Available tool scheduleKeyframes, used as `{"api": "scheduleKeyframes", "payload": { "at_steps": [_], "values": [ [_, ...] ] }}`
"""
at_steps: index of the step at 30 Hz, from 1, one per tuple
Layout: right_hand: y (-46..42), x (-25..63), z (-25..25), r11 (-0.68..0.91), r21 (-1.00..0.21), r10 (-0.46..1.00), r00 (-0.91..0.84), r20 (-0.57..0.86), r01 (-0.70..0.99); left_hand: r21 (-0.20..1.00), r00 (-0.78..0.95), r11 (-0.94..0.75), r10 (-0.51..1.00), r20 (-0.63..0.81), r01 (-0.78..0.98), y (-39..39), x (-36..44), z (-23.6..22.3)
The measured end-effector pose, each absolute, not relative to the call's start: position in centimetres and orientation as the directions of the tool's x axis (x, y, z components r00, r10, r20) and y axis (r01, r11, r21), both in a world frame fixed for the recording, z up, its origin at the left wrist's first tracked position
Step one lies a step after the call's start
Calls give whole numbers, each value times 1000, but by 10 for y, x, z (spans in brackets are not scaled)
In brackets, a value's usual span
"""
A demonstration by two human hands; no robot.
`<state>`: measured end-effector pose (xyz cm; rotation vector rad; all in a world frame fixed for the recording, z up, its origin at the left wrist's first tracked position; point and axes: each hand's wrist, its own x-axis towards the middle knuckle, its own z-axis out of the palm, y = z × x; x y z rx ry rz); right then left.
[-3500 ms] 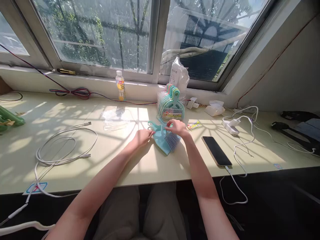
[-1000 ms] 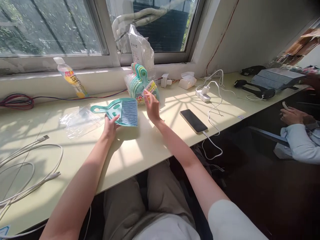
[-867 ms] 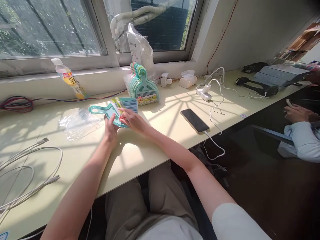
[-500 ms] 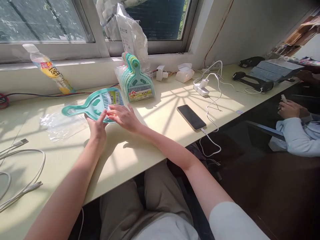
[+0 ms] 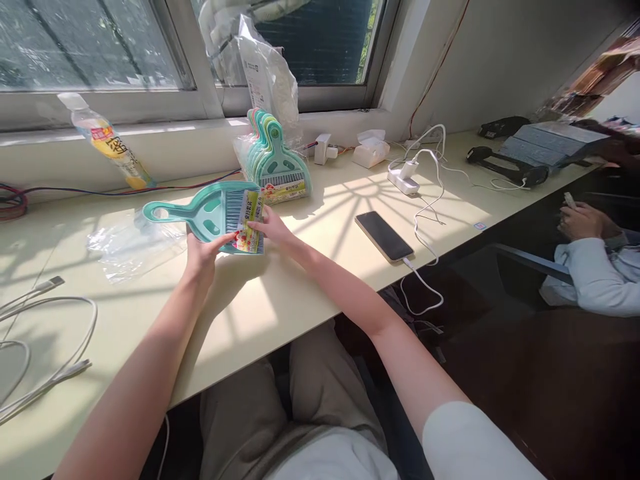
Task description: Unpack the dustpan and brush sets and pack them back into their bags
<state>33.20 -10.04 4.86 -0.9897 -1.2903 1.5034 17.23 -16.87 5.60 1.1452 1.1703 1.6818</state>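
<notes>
My left hand (image 5: 203, 255) grips the lower edge of a teal mini dustpan with a brush nested in it (image 5: 203, 212), lifted a little above the desk with its handle pointing left. My right hand (image 5: 270, 230) pinches a yellow-green printed label card (image 5: 249, 212) against the brush's bristles at the pan's right end. Just behind stands a stack of several similar dustpan sets (image 5: 273, 163) in pastel colours, the front one bearing the same kind of label.
A clear plastic bag (image 5: 133, 243) lies left of the pan. A drink bottle (image 5: 107, 141) leans on the sill. A phone (image 5: 384, 235) on a charger cable, white cables (image 5: 45, 333), a tissue pack (image 5: 370, 148). Another person's hands (image 5: 580, 220) at right.
My right hand fetched a label card from beside the stack and brought it onto the brush. My left hand raised and turned the dustpan. The camera swung right, then back a little.
</notes>
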Motion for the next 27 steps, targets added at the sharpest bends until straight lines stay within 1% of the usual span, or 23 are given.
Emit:
{"api": "scheduleKeyframes", "payload": {
  "at_steps": [2,4,6,8,10,11,12,13,14,16,18,19,20,24,25,27],
  "values": [
    [-99,335,47,-155,-968,921,-383,-70,-196,960,-267,-275,930,251,-57,-167,170,55],
    [-99,336,47,-197,-948,915,-393,-86,-251,968,-302,-251,925,232,-26,-163,165,54],
    [-100,337,48,-205,-932,929,-360,-88,-300,972,-419,-230,879,225,41,-158,157,53],
    [-100,337,50,-192,-922,940,-332,-74,-337,960,-537,-187,799,272,207,-155,143,53],
    [-99,339,50,-171,-917,951,-304,-58,-360,880,-589,-84,713,380,467,-155,124,52],
    [-98,340,50,-164,-917,956,-288,-57,-364,809,-596,-4,673,437,588,-155,114,51],
    [-96,341,50,-162,-917,961,-271,-62,-364,734,-610,97,634,475,672,-156,104,49],
    [-95,343,50,-163,-918,964,-255,-71,-361,669,-624,203,616,480,715,-156,95,47],
    [-94,344,49,-166,-920,967,-240,-82,-356,616,-631,289,627,456,733,-156,87,45],
    [-92,346,48,-174,-923,970,-223,-101,-342,551,-606,371,720,338,748,-154,77,40],
    [-92,347,48,-183,-929,970,-212,-117,-323,534,-536,352,809,240,769,-152,74,38],
    [-92,347,48,-186,-931,970,-209,-124,-312,527,-498,321,835,234,786,-151,76,37],
    [-92,347,47,-190,-934,970,-207,-130,-301,517,-469,287,844,261,806,-152,79,37],
    [-93,344,45,-194,-946,967,-212,-140,-259,428,-325,106,815,480,898,-156,96,37],
    [-93,344,44,-194,-949,966,-219,-140,-248,412,-313,95,807,501,906,-158,99,38],
    [-93,343,43,-193,-953,962,-236,-137,-235,388,-312,124,826,469,913,-159,103,38]
  ]
}}
